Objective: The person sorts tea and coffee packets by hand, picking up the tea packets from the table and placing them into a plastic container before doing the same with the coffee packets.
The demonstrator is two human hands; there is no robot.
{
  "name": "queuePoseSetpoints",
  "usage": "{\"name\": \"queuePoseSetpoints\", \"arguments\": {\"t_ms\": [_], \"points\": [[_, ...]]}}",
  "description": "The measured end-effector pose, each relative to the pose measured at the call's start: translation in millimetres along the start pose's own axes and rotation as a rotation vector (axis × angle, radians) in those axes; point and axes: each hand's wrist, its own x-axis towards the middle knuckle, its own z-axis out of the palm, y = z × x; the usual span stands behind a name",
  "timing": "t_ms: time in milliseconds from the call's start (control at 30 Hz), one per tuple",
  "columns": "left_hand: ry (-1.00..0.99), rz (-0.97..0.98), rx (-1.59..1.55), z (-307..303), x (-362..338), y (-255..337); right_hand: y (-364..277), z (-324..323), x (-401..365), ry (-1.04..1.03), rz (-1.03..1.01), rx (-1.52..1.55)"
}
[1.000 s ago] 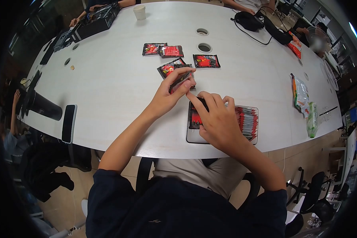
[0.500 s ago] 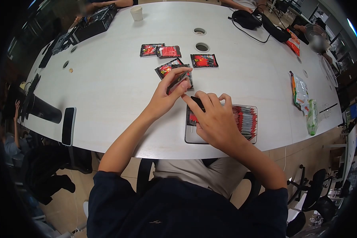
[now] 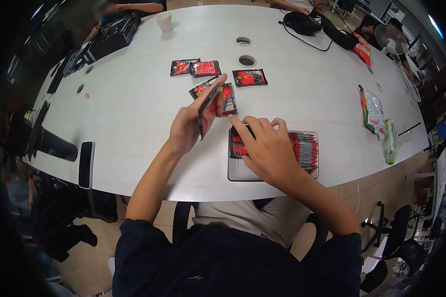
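My left hand (image 3: 185,129) grips a red-and-black packet (image 3: 209,113), tilted up on edge with its face turned to the right. My right hand (image 3: 270,148) is over the left part of a shallow rectangular tray (image 3: 243,174). Its thumb and fingers are bent around red-and-black packets (image 3: 237,147) there, partly hidden under the palm. A tight row of similar packets (image 3: 306,151) stands on edge in the right part of the tray. Just beyond my left hand, two packets (image 3: 228,99) overlap on the table.
Farther off lie two overlapping packets (image 3: 205,68) and a single packet (image 3: 250,77). A phone (image 3: 86,165) and a black tumbler (image 3: 57,147) are at left, snack bags (image 3: 374,111) at right. A paper cup (image 3: 164,22) stands near the far edge, where other people sit.
My left hand has drawn back slightly to the left and turned, swinging its packet so the red face shows. My right hand stays at the tray. The view has shifted slightly.
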Motion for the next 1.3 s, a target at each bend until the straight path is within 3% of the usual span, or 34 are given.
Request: {"name": "queuePoseSetpoints", "arguments": {"t_ms": [100,200,333,433,567,667,833,900,1067,1200,1300], "points": [[-0.02,-0.052,0.026,1,-5,24,1,-4,-1,-0.035,0.041,0.03],[0.111,-0.063,0.09,8,-11,36,4,-6,-2,-0.043,0.06,0.033],[0.071,-0.027,0.065,21,-35,37,5,-4,-3,-0.055,0.09,0.05],[-0.004,0.099,0.244,20,-47,28,4,-2,-3,-0.022,0.119,0.079],[0.021,0.084,0.304,38,-54,28,7,-5,-2,-0.015,0.108,0.087],[0.018,0.186,0.726,46,-51,24,9,-5,-3,-0.032,0.107,0.076],[0.042,0.179,0.881,65,-47,36,12,-6,-4,-0.061,0.126,0.054],[0.019,0.164,0.93,65,-46,36,13,-12,-3,-0.171,0.178,0.137],[0.1,0.176,0.852,72,-42,36,31,-34,-10,-0.141,0.122,0.255],[0.041,0.111,0.876,73,-41,35,45,-56,-12,-0.142,0.112,0.442],[-0.077,0.248,1.091,68,-39,25,44,-56,-12,-0.169,0.114,0.489]]}}
